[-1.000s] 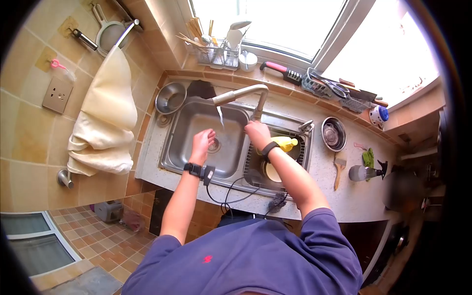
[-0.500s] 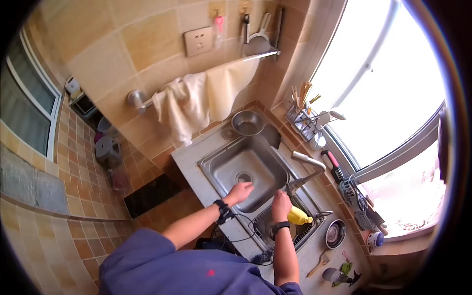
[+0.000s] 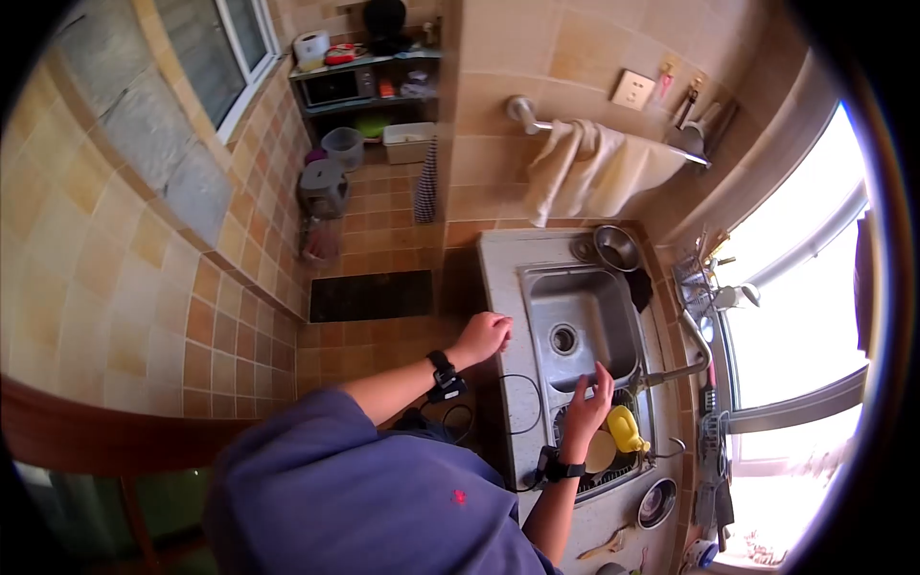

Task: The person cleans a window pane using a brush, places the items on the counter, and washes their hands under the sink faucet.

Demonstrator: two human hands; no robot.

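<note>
My left hand hangs in the air just left of the counter edge, with its fingers curled into a loose fist and nothing showing in it. My right hand is over the near end of the sink, fingers apart and holding nothing. Right beside it, a yellow bottle lies on the black drying rack, partly over a round tan item. The steel basin and its drain lie beyond my right hand. The faucet reaches in from the right.
A metal bowl stands at the sink's far corner. Another bowl and a wooden-handled brush lie on the near counter. Cloths hang from a wall rail. A dark mat covers part of the floor on the left.
My view has swung left, showing more floor and shelves. My left hand has moved from over the basin to beyond the counter edge. My right hand's fingers have spread.
</note>
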